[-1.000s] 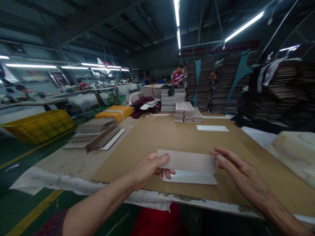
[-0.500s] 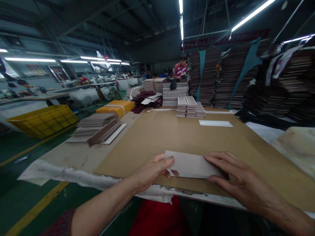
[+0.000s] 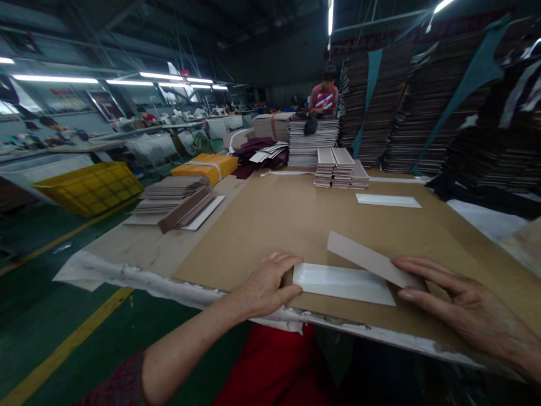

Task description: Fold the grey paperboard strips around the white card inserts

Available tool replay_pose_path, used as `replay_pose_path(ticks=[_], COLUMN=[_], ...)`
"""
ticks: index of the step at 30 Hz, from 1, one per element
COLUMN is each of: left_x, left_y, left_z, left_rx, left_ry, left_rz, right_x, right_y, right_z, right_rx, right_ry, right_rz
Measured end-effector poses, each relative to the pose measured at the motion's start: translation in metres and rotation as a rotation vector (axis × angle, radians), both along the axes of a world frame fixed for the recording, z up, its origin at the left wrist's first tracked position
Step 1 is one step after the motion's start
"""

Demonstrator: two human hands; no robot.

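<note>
Here, nearest to us, we record red cloth (image 3: 274, 361) below the near edge of the table, along which a ragged white covering (image 3: 139, 283) runs. Above that edge we find our left hand (image 3: 270, 282), thumb and fingers parted about the left end of a flat, glossy white rectangular strip (image 3: 344, 282); whether they pinch it we cannot tell. This strip lies on the flat brown tabletop sheet (image 3: 262, 225), close to the near edge. Our right hand (image 3: 460, 299) grips the right end of a thin, matte grey-beige rectangular strip (image 3: 369, 259) between thumb and fingers. We note this second strip slanted, its free end pointing away from us and to the left, partly overlapping the white one in view.

Farther off, at left, we log a pile of grey-beige flat boards (image 3: 175, 194); at right, another white strip (image 3: 389, 201) lies alone. Beyond it we observe low stacks of narrow pale strips (image 3: 333, 169), then a yellow wrapped bundle (image 3: 205, 166) to the left, and dark maroon sheets (image 3: 256, 148) beside a taller stack of pale-edged boards (image 3: 313, 148). Behind that stack we see a person in a red top (image 3: 324, 98), next to high dark stacks draped with teal cloth (image 3: 372, 79).
</note>
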State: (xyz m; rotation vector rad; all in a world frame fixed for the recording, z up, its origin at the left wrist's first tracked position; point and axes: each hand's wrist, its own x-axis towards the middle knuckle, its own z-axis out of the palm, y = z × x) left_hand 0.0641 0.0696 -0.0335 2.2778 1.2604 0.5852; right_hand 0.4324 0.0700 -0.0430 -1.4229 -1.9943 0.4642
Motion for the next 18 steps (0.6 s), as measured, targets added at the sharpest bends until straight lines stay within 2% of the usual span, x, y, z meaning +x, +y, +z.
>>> replay_pose_path(ticks=[5,9,18], left_x=[-0.005,-0.006,-0.006], left_y=[0.006,0.004,0.003], left_z=[-0.006,-0.011,-0.011], left_rx=[0.022,0.061,0.061], left_ry=[-0.036,-0.061,-0.091], left_rz=[-0.046,-0.018,-0.017], right_x=[-0.017,-0.025,-0.036], right_y=[0.003,0.003,0.004], right_z=[-0.006,-0.009,-0.012], right_rx=[0.044,0.067,0.096], right_ry=[-0.030,-0.032,-0.058], right_rz=[0.174,0.223,0.280])
